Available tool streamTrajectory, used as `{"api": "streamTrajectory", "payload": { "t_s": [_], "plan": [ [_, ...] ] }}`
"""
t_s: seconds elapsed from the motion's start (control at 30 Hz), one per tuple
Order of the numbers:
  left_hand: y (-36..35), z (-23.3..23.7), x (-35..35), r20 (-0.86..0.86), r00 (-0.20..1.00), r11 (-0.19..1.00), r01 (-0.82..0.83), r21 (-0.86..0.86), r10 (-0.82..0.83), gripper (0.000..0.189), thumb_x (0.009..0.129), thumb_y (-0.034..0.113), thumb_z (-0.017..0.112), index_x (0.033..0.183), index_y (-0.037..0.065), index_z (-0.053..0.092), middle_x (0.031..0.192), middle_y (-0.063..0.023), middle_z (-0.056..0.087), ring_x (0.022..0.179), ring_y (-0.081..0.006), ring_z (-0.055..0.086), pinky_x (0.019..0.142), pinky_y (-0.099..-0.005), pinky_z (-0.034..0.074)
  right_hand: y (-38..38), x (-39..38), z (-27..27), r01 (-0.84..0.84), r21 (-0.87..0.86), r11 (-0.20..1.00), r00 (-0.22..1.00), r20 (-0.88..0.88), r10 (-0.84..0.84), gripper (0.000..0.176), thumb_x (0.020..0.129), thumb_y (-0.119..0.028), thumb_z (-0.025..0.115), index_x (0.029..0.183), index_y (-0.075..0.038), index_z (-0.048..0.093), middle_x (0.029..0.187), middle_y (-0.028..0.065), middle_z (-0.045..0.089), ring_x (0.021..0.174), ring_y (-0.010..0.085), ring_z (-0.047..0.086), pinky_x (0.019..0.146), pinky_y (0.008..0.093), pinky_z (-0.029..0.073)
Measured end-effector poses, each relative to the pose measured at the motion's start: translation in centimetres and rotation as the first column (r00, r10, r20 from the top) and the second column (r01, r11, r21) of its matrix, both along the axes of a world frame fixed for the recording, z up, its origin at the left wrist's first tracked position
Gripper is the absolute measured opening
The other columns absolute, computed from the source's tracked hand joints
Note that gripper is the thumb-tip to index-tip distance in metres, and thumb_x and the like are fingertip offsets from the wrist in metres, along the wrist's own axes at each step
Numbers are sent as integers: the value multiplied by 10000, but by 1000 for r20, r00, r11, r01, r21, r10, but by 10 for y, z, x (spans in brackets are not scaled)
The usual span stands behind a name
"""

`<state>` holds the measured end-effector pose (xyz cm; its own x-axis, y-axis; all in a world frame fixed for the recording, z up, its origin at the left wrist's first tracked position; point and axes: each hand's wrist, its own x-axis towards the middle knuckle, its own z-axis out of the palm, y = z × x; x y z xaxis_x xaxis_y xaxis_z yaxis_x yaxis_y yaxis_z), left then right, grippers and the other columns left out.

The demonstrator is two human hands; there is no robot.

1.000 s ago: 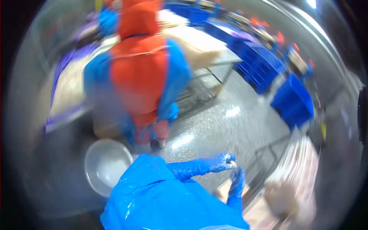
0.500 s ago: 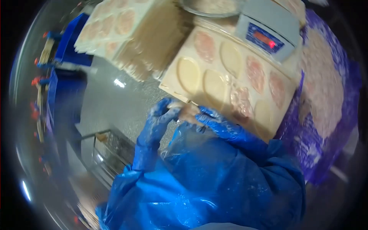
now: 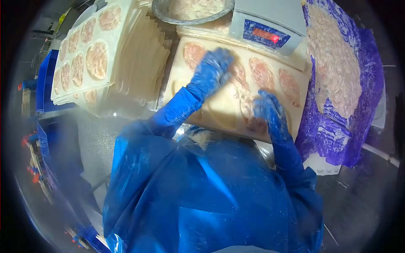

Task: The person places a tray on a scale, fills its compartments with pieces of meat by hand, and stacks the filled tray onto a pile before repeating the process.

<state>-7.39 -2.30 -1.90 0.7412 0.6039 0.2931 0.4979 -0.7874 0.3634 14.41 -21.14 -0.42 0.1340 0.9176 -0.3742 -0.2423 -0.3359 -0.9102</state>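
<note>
A cream moulding tray (image 3: 301, 101) with oval hollows lies in front of me, several of them filled with pale pink raw meat (image 3: 262, 72). My left hand (image 3: 212, 69), in a blue glove, is laid over the tray's upper middle hollow, its fingers apart. Beside it, a strip of meat (image 3: 239, 78) shows in that hollow and trails down towards the meat in the lower middle hollow. My right hand (image 3: 271, 110), also gloved in blue, rests by that lower piece with loosely bent, separated fingers. Both palms are hidden.
A tall stack of filled trays (image 3: 139, 63) stands on the left. Behind the tray are a metal bowl (image 3: 168, 19) of meat and a digital scale (image 3: 270, 12). A meat heap (image 3: 337, 67) lies on purple plastic film (image 3: 371, 84) to the right. Blue bins (image 3: 46, 80) are far left.
Both hands have moved from the tray's near edge, where they held a piece of meat, onto the tray and apart. Meat now shows in the formerly bare upper middle hollow. The view has shifted.
</note>
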Motion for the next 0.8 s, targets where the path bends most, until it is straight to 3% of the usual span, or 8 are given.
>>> {"api": "streamTrajectory", "payload": {
  "t_s": [0.1,0.17,0.27,0.5,0.57,0.63,0.77,0.8],
  "plan": [
    [-5,-16,-4,-143,983,987,131,95,-117,675,941,339,608,1544,145,374,1596,-153,339,1475,-361,304,1194,-543,230,46,-17,-8,-51,316,947,877,469,-109,539,1016,-234,562,1487,-13,418,1401,183,562,1233,283,584,1070,396,459],
    [6,-20,-9,-208,974,984,116,132,-86,696,964,377,567,1570,142,318,1631,-150,272,1508,-366,233,1210,-554,181,76,-47,11,-422,259,869,123,966,-228,633,975,-332,593,1478,16,430,1520,205,439,1449,344,360,1187,462,277],
    [9,-9,-11,-116,992,996,54,66,-46,712,956,441,571,1541,92,363,1606,-180,315,1497,-376,256,1216,-550,168,72,-58,-8,-560,-6,828,55,997,45,727,935,-354,614,1504,34,381,1590,211,328,1510,356,224,1234,482,128],
    [24,-24,16,-67,997,999,34,41,-31,760,962,494,561,1533,40,350,1595,-202,322,1501,-362,256,1214,-545,176,32,2,7,-271,338,901,419,884,-205,646,980,-145,562,1538,46,298,1595,230,306,1501,362,252,1233,417,195],
    [19,-11,25,-123,992,996,-11,89,22,777,956,509,564,1534,37,347,1603,-200,308,1507,-357,243,1223,-529,165,13,17,-4,36,436,899,753,579,-311,575,1017,-95,486,1548,22,298,1608,195,303,1496,318,274,1215,386,232],
    [-3,-3,45,203,979,999,-26,-18,29,767,960,516,558,1532,47,357,1610,-193,299,1509,-357,238,1233,-505,151,-3,31,0,2,382,924,658,695,-289,533,1029,-117,476,1525,23,340,1580,179,357,1467,293,324,1202,383,252],
    [7,-30,57,-72,987,980,154,127,-146,677,971,484,579,1497,82,438,1563,-190,375,1470,-358,308,1218,-479,226,-25,36,-7,-84,323,943,519,822,-235,431,1002,-94,559,1417,2,495,1446,163,543,1295,252,538,1108,371,392],
    [16,-23,49,385,910,873,308,-378,-154,558,955,407,644,1399,82,556,1423,-177,518,1344,-347,460,1129,-454,383,-27,36,-5,-88,321,943,525,819,-230,431,1002,-94,559,1417,2,495,1446,163,543,1295,252,538,1108,371,392]
  ]
}}
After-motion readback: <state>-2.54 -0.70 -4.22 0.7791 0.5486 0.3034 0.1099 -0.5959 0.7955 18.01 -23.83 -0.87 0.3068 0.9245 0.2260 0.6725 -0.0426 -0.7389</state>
